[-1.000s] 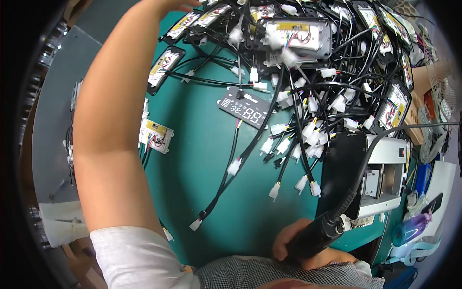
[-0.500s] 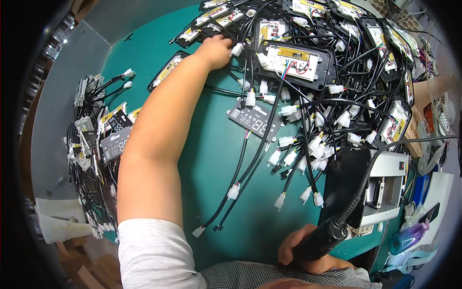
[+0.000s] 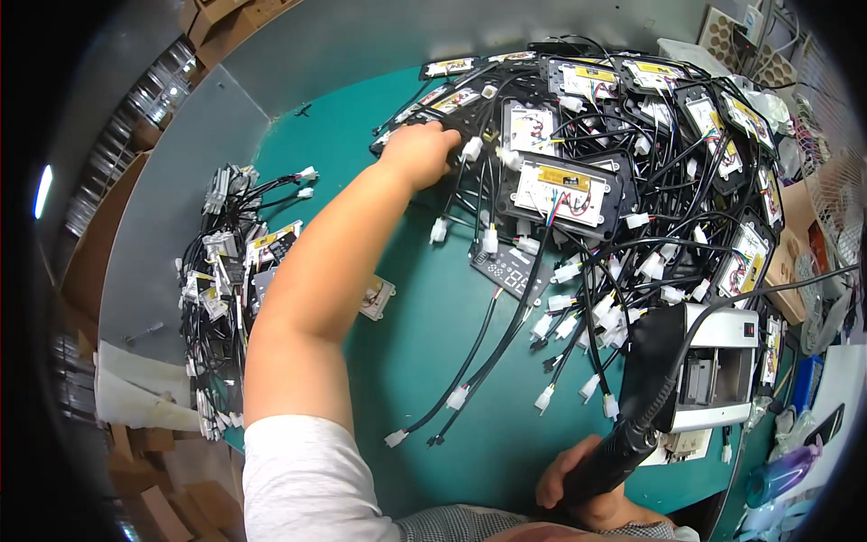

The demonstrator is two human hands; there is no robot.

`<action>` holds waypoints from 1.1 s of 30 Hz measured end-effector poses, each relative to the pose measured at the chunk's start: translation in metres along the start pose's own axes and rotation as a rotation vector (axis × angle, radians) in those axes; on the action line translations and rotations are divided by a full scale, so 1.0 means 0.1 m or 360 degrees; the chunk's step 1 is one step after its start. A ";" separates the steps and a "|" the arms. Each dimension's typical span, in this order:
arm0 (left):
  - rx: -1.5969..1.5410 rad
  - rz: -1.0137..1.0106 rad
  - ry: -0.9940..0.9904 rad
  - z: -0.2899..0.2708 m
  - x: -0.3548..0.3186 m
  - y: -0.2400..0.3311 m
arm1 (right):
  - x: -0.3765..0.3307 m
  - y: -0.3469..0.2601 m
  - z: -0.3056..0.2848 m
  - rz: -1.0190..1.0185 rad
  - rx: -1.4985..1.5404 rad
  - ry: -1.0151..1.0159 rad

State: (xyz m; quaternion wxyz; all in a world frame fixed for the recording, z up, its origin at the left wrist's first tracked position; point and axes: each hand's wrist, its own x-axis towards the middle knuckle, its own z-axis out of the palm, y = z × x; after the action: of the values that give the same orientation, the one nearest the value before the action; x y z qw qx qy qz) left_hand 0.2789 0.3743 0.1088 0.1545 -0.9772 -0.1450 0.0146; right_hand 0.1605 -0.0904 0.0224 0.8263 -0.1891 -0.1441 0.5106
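Note:
My left hand reaches over the far left edge of a pile of black display housings with cables and white connectors. Its fingers curl down among the dark housings and cables; the fingertips and whatever they grip are hidden. Close to my body, my right hand is wrapped round a black electric screwdriver with a coiled cord. Between my hands lies a grey display panel, its cables trailing toward me. A small white board with a yellow part shows beside my left forearm.
Cabled display boards are bunched at the left. A silver and black machine stands at the right, near a purple bottle. A grey wall borders the green table at the back.
The view has shifted, so the table's contents sit lower and further right. My left hand stays at the pile's left edge, fingers more curled. My right hand keeps its hold on the electric screwdriver.

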 end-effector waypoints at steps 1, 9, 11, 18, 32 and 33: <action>0.0002 0.0026 0.0135 -0.03 -0.06 -0.05 | 0.00 0.01 -0.01 -0.0010 -0.0019 -0.0027; -0.0385 -0.0339 0.0707 -0.69 -0.16 -0.09 | 0.01 -0.01 0.17 -0.0084 -0.0280 0.0143; -0.0440 -0.0382 0.0799 -0.65 -0.16 -0.24 | 0.00 -0.02 0.21 -0.0062 -0.0311 0.0156; -0.0665 -0.0513 0.1221 -0.99 -0.10 -0.24 | -0.05 0.01 0.09 -0.0039 -0.0015 -0.0038; -0.0439 -0.0484 0.0911 -1.39 -0.54 -0.60 | -0.05 -0.02 0.17 -0.0036 -0.0293 0.0089; -0.0659 -0.0574 0.0900 -1.44 -0.67 -0.51 | -0.04 -0.01 0.15 -0.0066 -0.0310 0.0105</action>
State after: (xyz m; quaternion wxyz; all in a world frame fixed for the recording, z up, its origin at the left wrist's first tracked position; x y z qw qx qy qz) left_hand 0.2109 0.3586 0.2608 -0.0120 -0.9120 -0.2660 -0.3122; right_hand 0.1526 -0.0922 0.0362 0.8187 -0.2822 -0.1696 0.4704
